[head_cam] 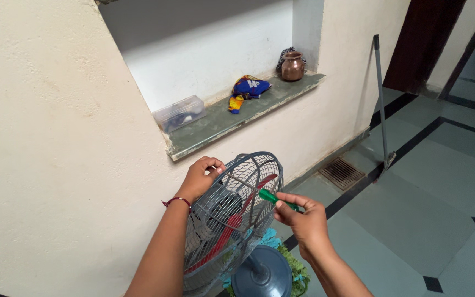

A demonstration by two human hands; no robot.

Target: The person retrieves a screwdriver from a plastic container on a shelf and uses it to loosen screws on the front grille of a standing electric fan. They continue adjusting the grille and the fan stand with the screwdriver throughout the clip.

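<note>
A grey-blue table fan (232,220) with a wire guard and red blades stands on the floor against the wall. My left hand (200,177) grips the top rim of the guard, a red thread around that wrist. My right hand (302,217) holds a screwdriver with a green handle (273,198). Its metal shaft runs up-left across the guard, and the tip ends at the rim beside my left fingers. The fan's round base (262,272) rests on green and blue cloth (298,269).
A stone ledge (221,124) in the wall recess carries a clear plastic box (180,113), a blue and yellow cloth (248,91) and a copper pot (292,66). A long-handled wiper (381,104) leans on the wall near a floor drain (341,172). Tiled floor extends right.
</note>
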